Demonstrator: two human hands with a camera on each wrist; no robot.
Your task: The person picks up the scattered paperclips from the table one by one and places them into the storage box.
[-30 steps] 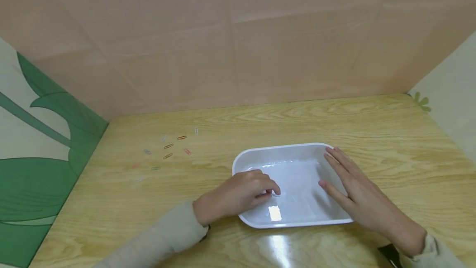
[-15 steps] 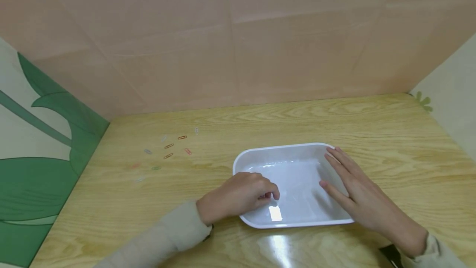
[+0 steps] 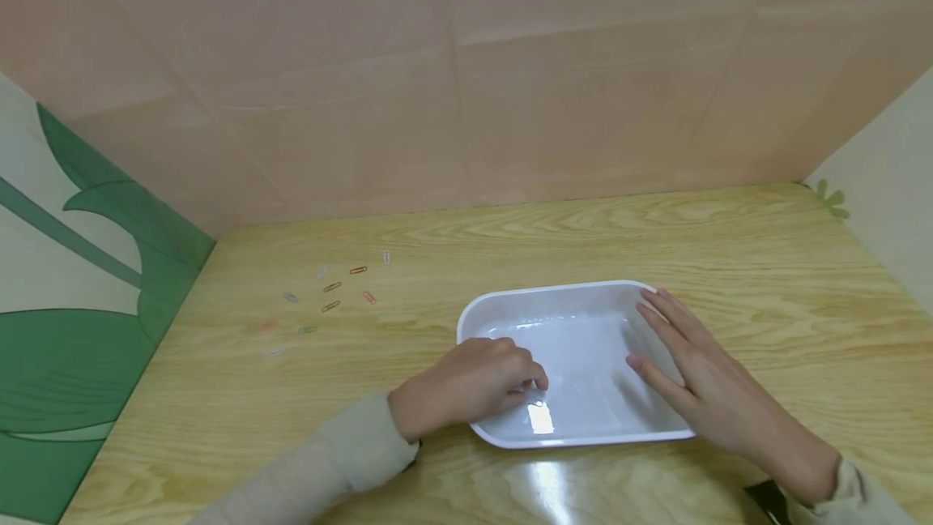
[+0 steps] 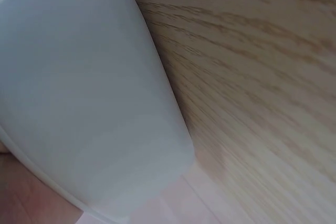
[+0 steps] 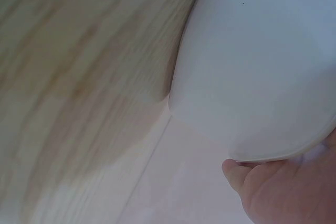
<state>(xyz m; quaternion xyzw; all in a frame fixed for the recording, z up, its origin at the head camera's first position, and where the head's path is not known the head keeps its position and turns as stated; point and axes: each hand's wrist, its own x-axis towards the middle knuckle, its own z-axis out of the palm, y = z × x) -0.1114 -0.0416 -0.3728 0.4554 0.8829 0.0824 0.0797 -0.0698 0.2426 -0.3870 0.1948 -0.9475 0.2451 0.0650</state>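
A white tray [image 3: 590, 363] stands on the wooden table. My left hand [image 3: 474, 379] reaches over its left rim, fingers loosely bent, index fingertip low near the tray's floor. Thumb and index finger are apart. Just below them a faint small shape, perhaps a pale paper clip [image 3: 538, 404], shows beside a bright reflection. My right hand [image 3: 700, 371] lies over the tray's right rim with fingers extended and thumb above the inside. In the left wrist view the tray's outer wall [image 4: 94, 93] hides the left fingertips. The right wrist view shows the right hand [image 5: 294, 192] against the rim.
Several paper clips lie scattered on the table at the left, among them a red one [image 3: 358, 270], a green one [image 3: 308, 330] and a white one [image 3: 386, 257]. A draped backdrop [image 3: 452, 104] rises behind the table. Panels with green leaf pictures [image 3: 73, 371] border the left.
The left hand has lowered slightly inside the tray. A small pale thing seen at its fingertips earlier no longer shows between them. The right hand keeps its place on the rim.
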